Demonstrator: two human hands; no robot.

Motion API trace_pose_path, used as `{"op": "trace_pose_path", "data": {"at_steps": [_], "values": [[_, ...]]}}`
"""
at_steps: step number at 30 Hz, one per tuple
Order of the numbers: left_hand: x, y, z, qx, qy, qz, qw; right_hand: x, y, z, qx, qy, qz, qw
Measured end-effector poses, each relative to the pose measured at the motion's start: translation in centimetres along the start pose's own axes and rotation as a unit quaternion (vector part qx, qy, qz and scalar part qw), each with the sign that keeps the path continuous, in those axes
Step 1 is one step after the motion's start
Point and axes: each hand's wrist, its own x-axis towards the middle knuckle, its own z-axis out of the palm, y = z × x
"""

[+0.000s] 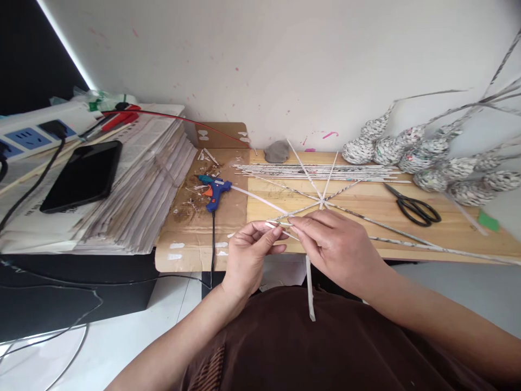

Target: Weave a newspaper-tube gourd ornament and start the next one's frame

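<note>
Thin rolled newspaper sticks cross in a star shape [322,202] above the wooden board, radiating from one centre point. My left hand [253,247] is closed, thumb and fingers pinching the end of a paper stick [272,224]. Close beside it on the right, my right hand [337,239] pinches a stick at the same spot, its fingertips almost touching the left thumb. Which of the sticks each hand grips is partly hidden by the fingers. A long stick [407,242] runs from behind my right hand toward the right edge. Another stick [310,293] hangs down over my lap.
A blue glue gun [217,193] lies on cardboard [191,258] at the left. Behind the star are a bundle of paper sticks [325,172] and a grey lump [277,151]. Black scissors [415,209] and woven paper gourds [391,145] sit right. A phone [83,176] rests on stacked newspapers [163,190].
</note>
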Motion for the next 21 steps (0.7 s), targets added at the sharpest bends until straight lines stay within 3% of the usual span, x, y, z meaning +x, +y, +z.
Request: {"op": "trace_pose_path", "data": {"at_steps": [12, 21], "values": [[0.15, -0.32, -0.2, 0.002, 0.002, 0.001, 1.0, -0.03, -0.16, -0.24, -0.047, 0.0, -0.007, 0.999], [0.1, -0.48, -0.47, -0.005, -0.004, 0.009, 1.0, -0.25, -0.37, -0.18, -0.021, 0.007, -0.015, 1.0]]}}
